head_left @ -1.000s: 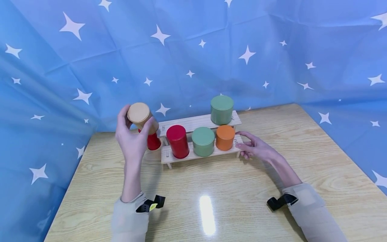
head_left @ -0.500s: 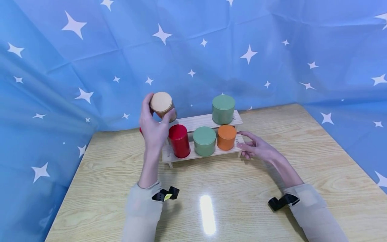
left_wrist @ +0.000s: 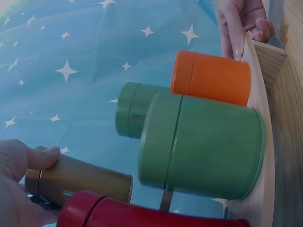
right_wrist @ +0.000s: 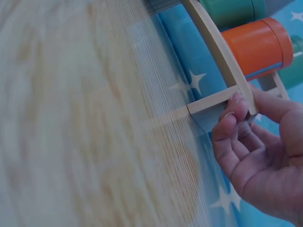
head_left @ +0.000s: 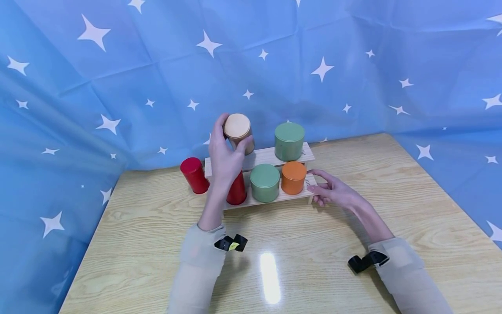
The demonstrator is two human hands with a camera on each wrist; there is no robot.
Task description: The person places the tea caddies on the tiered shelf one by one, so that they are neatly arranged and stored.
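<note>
Over the upper board of a two-step wooden shelf (head_left: pixel 264 155), my left hand (head_left: pixel 224 157) grips a gold tin with a pale lid (head_left: pixel 237 126). In the left wrist view, thumb and fingers wrap the lid end of the gold tin (left_wrist: pixel 87 177). Whether its base touches the board, I cannot tell. My right hand (head_left: pixel 335 190) pinches the right end of the lower board; the right wrist view shows its curled fingers at the shelf end (right_wrist: pixel 244 92). A red tin (head_left: pixel 236 192), partly hidden by my left hand, a green tin (head_left: pixel 265 185) and an orange tin (head_left: pixel 293 179) stand on the lower board.
Another green tin (head_left: pixel 289 144) stands at the right of the upper board. To the left of the shelf, a second red tin (head_left: pixel 194 175) stands on the wooden table (head_left: pixel 149 244). Blue star-patterned cloth (head_left: pixel 176 78) hangs close behind.
My left hand has carried the gold tin rightward, from left of the shelf to over its upper board. The red tin on the table is uncovered. My right hand keeps its hold.
</note>
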